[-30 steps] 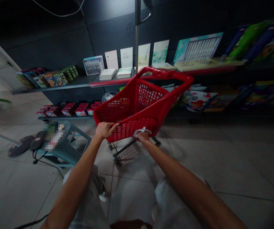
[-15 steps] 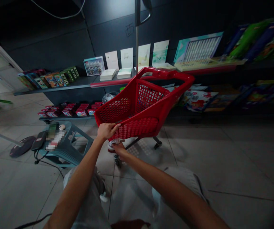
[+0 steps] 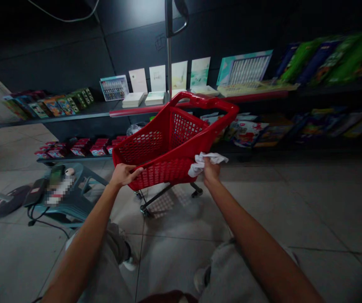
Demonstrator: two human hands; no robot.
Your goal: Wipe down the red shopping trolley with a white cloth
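A red plastic shopping cart (image 3: 168,171) stands on the floor in front of me, with perforated sides and a dark wheeled frame. My left hand (image 3: 124,174) grips the near rim of its basket at the left corner. In my right hand (image 3: 211,169) is a crumpled white cloth (image 3: 197,166), pressed against the side of the basket at its right end, below the handle. The fingers of that hand are partly hidden by the cloth.
Behind the cart runs a dark shelf (image 3: 86,110) with books (image 3: 133,99), boxed goods and snack bags (image 3: 247,131). Stacked grey-blue stools (image 3: 83,198) stand at left, holding small items and a cable. A thin pole (image 3: 169,67) rises behind the cart.
My right hand has moved the cloth from under the basket's left corner rightward and up along its side. My left hand stays on the rim. The view has shifted slightly.
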